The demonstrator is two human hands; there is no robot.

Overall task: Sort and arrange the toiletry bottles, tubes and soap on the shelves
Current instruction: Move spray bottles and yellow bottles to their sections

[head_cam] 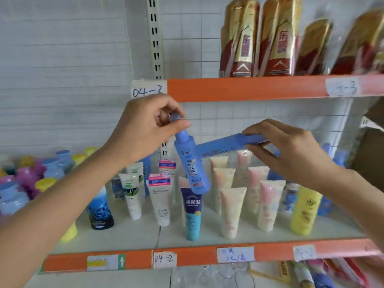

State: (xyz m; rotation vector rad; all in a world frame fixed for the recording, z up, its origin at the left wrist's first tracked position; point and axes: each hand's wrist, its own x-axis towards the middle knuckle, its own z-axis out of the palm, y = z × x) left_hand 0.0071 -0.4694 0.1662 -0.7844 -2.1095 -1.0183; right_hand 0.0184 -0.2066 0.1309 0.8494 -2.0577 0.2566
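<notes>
A person's left hand (145,125) pinches the cap of a blue bottle (192,163), which hangs tilted above the middle shelf (270,253); the right hand (291,150) holds a second blue bottle (224,144) almost level, its far end touching the first; beneath them stand rows of pale pink and cream tubes (230,210), white tubes (160,202), a navy and teal tube (193,213) and a yellow bottle (305,210); coloured bottles (31,175) with yellow, purple and blue caps crowd the left; the orange shelf edge carries handwritten paper labels (165,259); red and gold packets (259,38) line the upper shelf (249,88).
</notes>
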